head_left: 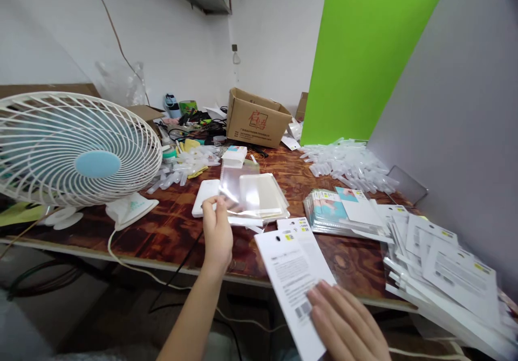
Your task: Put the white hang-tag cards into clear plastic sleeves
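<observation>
My left hand (217, 236) is closed in a pinch at the near left corner of a clear plastic bag (238, 191), which stands up glossy over the table. Behind and beside it lie a stack of clear sleeves (265, 191) and a flat white device (205, 196). My right hand (348, 320) grips a white printed card (293, 285) with a hang hole, yellow label and barcode; the fingers lie across its face and the thumb is hidden. Another white card (313, 245) shows partly behind it, on the table.
A white fan (97, 164) stands at left. A stack of blue-and-white packs (329, 212) and loose white cards (449, 264) are on the right. Clear plastic pieces (348, 161) lie before a green panel (364, 53). A cardboard box (257, 121) sits at the back.
</observation>
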The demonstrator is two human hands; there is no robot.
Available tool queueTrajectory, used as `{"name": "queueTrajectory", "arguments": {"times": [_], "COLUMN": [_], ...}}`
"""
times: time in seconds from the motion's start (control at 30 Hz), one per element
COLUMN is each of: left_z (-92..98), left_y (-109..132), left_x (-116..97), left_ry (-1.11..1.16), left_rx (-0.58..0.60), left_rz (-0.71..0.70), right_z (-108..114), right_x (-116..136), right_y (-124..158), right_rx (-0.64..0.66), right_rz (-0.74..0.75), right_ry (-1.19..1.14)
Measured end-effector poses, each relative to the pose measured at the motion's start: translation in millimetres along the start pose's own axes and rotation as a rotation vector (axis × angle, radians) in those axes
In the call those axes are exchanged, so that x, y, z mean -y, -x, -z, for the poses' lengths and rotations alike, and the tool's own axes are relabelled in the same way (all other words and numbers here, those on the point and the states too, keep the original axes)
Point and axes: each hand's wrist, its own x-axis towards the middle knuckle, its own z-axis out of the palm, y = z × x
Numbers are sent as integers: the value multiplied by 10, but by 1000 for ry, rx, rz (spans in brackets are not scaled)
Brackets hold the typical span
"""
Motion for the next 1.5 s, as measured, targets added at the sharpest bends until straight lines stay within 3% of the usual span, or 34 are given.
{"name": "queueTrajectory", "arguments": {"times": [0.1,0.23,0.37,0.53,0.7,0.77,0.9,1.0,1.23,1.37,1.5], "left_z": [11,30,19,-26,-18,-3,20,61,253,289,325], "left_y": [390,796,949,1096,1349,1390,1337,1279,1279,1279,1260], "left_x": [-141,-264,-276,-190,-22,8,-15,-6,105,-16,-209], "left_ry": [280,622,750,826,771,740,744,671,230,159,94], "left_rx": [94,159,231,292,250,223,219,255,474,513,528], "left_rz": [248,538,618,691,766,749,679,612,407,348,253], "right_z": [-134,-289,-215,-112,-213,-227,-167,-140,-227,-202,-177], "right_x": [147,161,31,-67,-63,-49,-17,9,59,-1,-91], "right_y": [-125,6,147,53,-29,-9,66,117,125,68,50], "right_rx": [-46,-91,-8,33,34,42,67,53,64,122,234], "right_rz": [11,-69,-2,16,-178,-213,-101,-110,-324,-448,-592], "right_ry": [13,-24,-63,-49,-54,-46,-4,-16,-38,-244,-633]}}
